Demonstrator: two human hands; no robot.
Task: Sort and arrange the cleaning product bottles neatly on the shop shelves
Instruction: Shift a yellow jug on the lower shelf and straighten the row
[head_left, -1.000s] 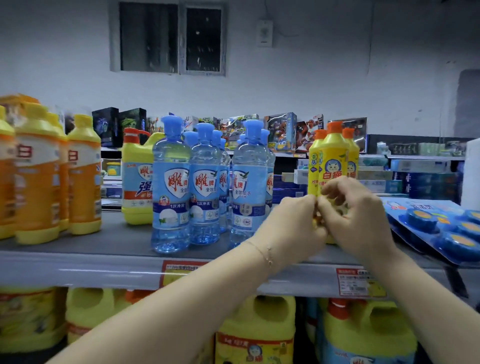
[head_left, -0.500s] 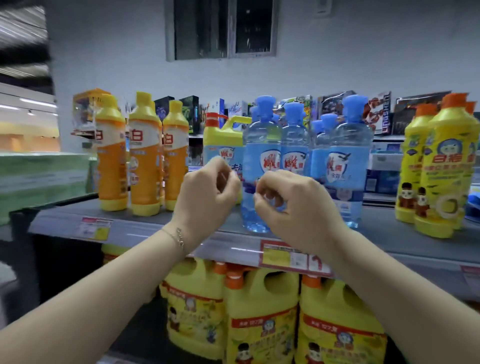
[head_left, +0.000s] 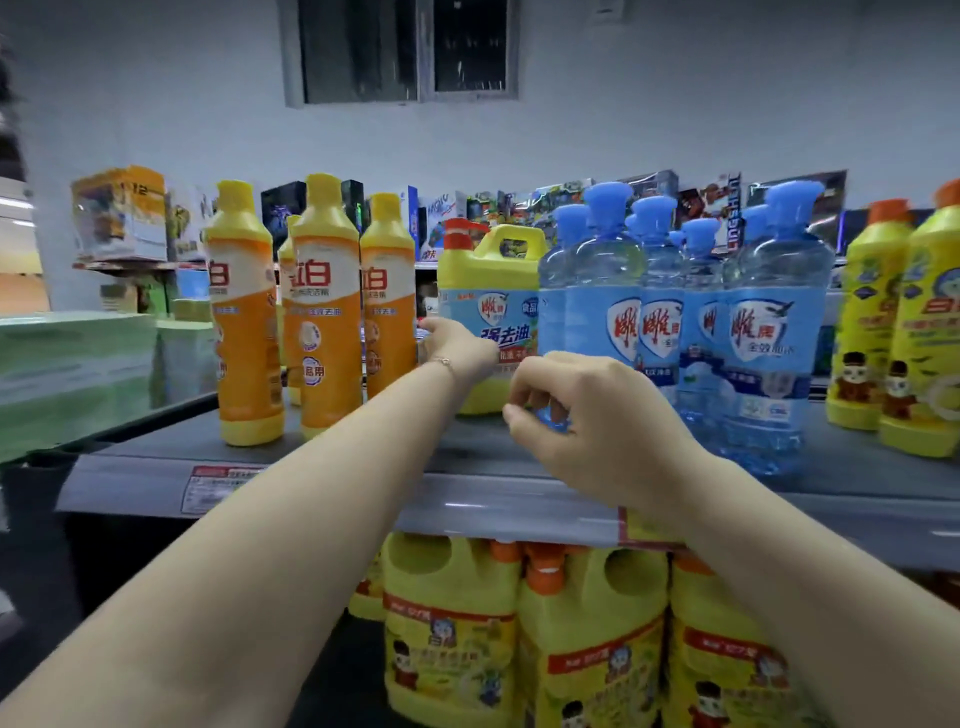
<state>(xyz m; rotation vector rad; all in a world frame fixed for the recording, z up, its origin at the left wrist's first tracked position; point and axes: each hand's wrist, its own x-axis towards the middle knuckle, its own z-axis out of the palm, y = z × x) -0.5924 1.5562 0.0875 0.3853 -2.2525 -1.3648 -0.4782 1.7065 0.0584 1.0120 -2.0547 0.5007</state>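
Note:
On the grey shelf (head_left: 363, 457) stand three groups of bottles and one jug. Orange bottles (head_left: 327, 312) are at the left, then a yellow jug (head_left: 493, 260) with a blue label and red cap. Clear blue bottles (head_left: 769, 338) fill the middle, and yellow bottles (head_left: 924, 322) stand at the right edge. My left hand (head_left: 457, 345) reaches into the gap between the rightmost orange bottle and the jug, touching the jug's left side; its fingers are partly hidden. Closer to me, my right hand (head_left: 587, 415) hovers in front of the blue bottles with fingers curled and nothing seen in them.
Large yellow jugs (head_left: 587, 649) with orange caps fill the shelf below. Green packs (head_left: 78, 364) are stacked at the left. Toy boxes (head_left: 119, 213) line a shelf behind. Price tags (head_left: 218, 488) hang on the shelf's front rail.
The view has swung left from the yellow bottles to the orange bottles and jug. My hands, held together before, have parted; the left one has reached forward to the jug.

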